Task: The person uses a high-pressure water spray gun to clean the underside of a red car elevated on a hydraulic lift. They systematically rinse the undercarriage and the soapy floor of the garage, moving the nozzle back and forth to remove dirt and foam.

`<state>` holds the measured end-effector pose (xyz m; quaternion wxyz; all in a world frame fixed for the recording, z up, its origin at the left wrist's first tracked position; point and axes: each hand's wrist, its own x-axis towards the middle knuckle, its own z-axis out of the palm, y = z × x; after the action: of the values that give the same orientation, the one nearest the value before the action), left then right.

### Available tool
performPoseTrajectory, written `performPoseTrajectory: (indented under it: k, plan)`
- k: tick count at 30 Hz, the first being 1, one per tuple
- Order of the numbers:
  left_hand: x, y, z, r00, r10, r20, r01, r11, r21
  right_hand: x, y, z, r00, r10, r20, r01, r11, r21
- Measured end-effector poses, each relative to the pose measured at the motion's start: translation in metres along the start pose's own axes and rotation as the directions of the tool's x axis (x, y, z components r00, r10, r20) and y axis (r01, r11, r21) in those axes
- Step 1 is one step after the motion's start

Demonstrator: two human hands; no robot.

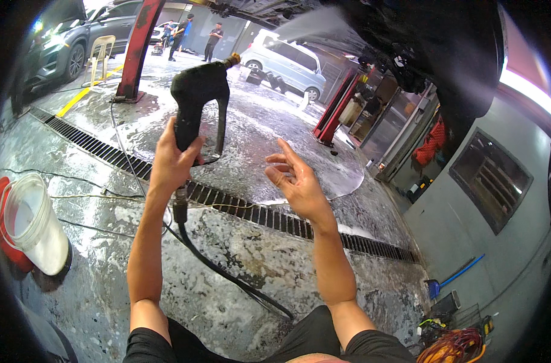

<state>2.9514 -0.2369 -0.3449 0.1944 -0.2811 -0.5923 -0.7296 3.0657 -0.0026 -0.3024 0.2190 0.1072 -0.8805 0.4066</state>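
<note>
My left hand (171,160) is wrapped round the grip of a black pressure washer gun (197,91), raised in front of me. Its brass-coloured nozzle (233,59) points up and to the right. Water spray (315,25) fans out beneath the dark underside of a raised vehicle (420,51). From the bottom of the grip a black hose (227,275) drops toward the floor and curves right. My right hand (296,181) is in the air to the right of the gun, fingers apart, touching nothing.
A foamy wet floor is crossed by a drain grate (269,221). Red lift posts (137,51) stand left and right. A white bucket (36,224) is at left; a coiled orange hose (454,346) lies lower right. Beyond are parked cars and several people (214,42).
</note>
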Motion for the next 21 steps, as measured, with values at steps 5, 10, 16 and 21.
performPoseTrajectory:
  k: [5,10,16,21]
  plan:
    - [-0.016,0.041,-0.005,0.998,0.063,-0.012,-0.060,0.980,0.188,-0.012,-0.004,-0.012,0.998,-0.052,-0.042,0.053,0.998,0.041]
    - [-0.034,0.068,0.014,0.994,0.112,-0.021,-0.099,0.937,0.334,-0.010,-0.030,-0.003,0.989,-0.144,-0.042,0.145,0.989,0.030]
    - [-0.058,0.091,0.054,0.987,0.134,0.091,-0.157,0.931,0.331,-0.023,-0.058,0.008,0.942,-0.270,-0.200,0.295,0.949,0.107]
    - [-0.076,0.098,0.086,0.945,0.255,0.204,-0.317,0.868,0.382,-0.050,-0.070,-0.006,0.945,-0.202,-0.257,0.183,0.978,-0.098]
